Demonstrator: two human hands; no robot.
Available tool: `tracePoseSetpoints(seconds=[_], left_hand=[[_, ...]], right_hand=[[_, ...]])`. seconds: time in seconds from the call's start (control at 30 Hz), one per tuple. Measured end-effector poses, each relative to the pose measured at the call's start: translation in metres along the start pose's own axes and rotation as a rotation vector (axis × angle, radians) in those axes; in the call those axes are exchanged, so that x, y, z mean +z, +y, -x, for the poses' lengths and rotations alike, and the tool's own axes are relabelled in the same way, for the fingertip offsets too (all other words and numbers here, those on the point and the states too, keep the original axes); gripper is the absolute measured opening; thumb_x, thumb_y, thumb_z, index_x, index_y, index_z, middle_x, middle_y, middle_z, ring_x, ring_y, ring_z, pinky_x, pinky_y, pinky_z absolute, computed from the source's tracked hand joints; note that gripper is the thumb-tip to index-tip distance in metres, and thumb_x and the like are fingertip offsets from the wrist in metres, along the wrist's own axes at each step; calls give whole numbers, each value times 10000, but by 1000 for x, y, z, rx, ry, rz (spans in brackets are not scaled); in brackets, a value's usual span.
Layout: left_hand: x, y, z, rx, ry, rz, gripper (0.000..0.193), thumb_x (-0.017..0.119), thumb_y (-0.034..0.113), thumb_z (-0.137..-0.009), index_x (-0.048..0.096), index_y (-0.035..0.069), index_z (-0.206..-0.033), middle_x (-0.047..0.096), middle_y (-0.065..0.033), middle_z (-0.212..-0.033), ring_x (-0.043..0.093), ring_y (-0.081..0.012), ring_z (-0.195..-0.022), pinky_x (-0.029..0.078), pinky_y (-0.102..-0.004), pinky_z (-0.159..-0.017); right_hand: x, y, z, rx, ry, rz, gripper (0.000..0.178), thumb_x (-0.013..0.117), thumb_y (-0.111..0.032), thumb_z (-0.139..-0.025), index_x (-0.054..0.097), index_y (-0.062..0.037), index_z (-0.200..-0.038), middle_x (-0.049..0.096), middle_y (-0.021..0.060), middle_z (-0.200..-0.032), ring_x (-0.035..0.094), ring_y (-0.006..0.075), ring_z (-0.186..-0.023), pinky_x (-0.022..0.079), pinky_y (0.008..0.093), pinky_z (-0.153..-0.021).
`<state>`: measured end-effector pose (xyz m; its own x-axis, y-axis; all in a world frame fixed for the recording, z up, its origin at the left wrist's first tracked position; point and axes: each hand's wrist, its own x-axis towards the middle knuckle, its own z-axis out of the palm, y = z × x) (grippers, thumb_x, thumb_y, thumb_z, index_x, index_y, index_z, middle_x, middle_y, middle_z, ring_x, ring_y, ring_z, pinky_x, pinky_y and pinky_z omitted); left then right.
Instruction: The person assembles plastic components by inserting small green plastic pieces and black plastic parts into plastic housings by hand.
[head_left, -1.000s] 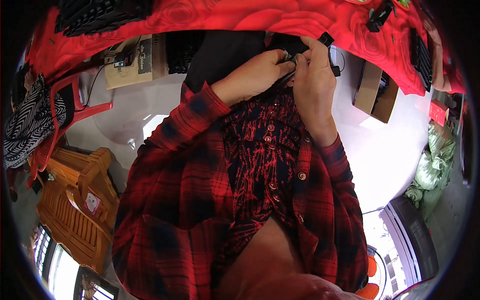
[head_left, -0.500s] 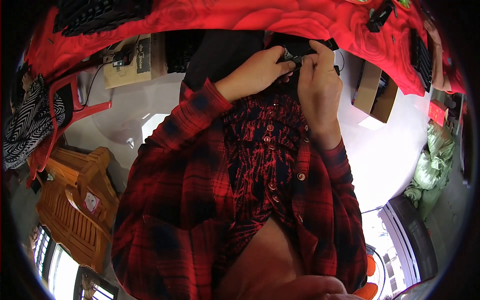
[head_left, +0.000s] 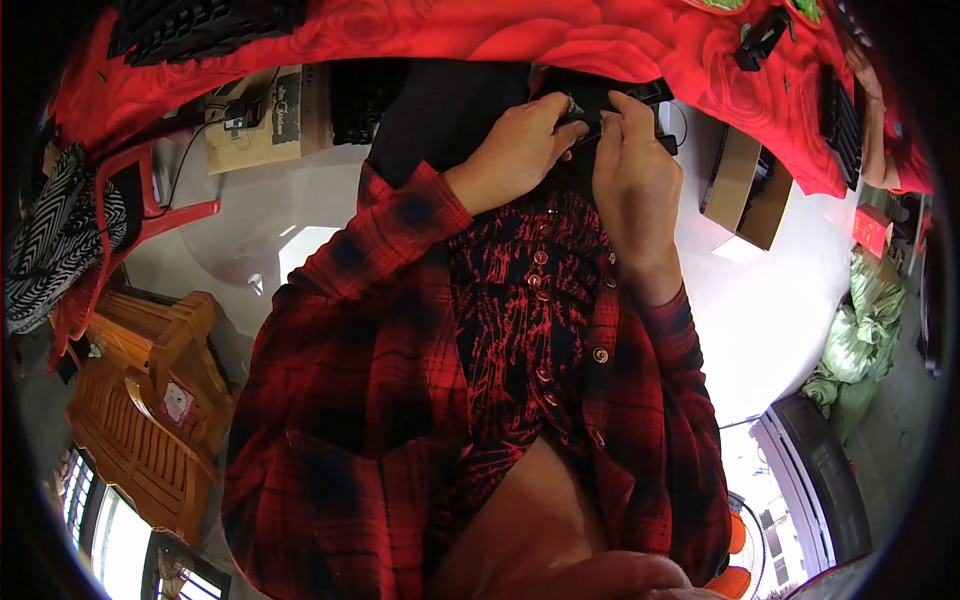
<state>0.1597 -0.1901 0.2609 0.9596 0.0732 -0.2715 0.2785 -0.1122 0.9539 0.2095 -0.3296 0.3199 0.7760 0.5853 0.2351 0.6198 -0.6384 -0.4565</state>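
Observation:
Over my dark-trousered lap, just short of the red-covered table, both hands meet at a small dark piece. Its exact kind is hard to make out against the dark cloth. My left hand pinches it between thumb and bent fingers. My right hand is closed beside it, thumb and forefinger pressed together at its right end. What the right fingertips hold is hidden. Black parts show just beyond and beside the right hand.
The red tablecloth carries black racks at left and a black part at right. Below stand cardboard boxes. A red chair and wooden bench are left; green sacks and another person's arm are right.
My right fingers have shifted slightly left and down, with the forefinger less raised. My left hand has drawn back a little. Both hands stay together at the dark piece.

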Motion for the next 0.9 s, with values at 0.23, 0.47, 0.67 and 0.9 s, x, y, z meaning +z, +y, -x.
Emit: tracePoseSetpoints(seconds=[0.23, 0.47, 0.67, 0.9], left_hand=[[-1, -2, 0, 31, 35, -10, 161, 581, 149, -1009, 572, -11, -994, 657, -80, -782, 632, -150, -700, 498, -307, -650], [0, -8, 0, 47, 26, 9, 167, 580, 155, -1011, 581, -8, -976, 646, -70, -757, 627, -135, -685, 493, -301, -634], [5, -15, -1, 91, 73, -46, 182, 585, 160, -1009, 580, -10, -943, 629, -95, -727, 623, -154, -629, 499, -316, -592], [3, -14, -1, 265, 128, -173, 192, 552, 168, -1020, 578, -5, -940, 594, -120, -744, 618, -201, -629, 503, -337, -602]], right_hand=[[0, -3, -2, -25, -22, 42, 282, 574, -31, -898, 553, 15, -1176, 681, 171, -775, 682, 369, -695, 549, 433, -601], [1, 0, -2, -34, -31, 32, 275, 577, -26, -894, 559, 17, -1165, 679, 174, -768, 680, 372, -688, 545, 439, -596], [1, 3, -4, -36, -32, -24, 243, 569, -32, -922, 564, 19, -1160, 678, 178, -762, 678, 376, -687, 539, 440, -591], [3, 12, -5, -35, -14, -123, 187, 574, -48, -944, 593, 7, -1122, 676, 215, -785, 676, 399, -705, 532, 452, -597]])
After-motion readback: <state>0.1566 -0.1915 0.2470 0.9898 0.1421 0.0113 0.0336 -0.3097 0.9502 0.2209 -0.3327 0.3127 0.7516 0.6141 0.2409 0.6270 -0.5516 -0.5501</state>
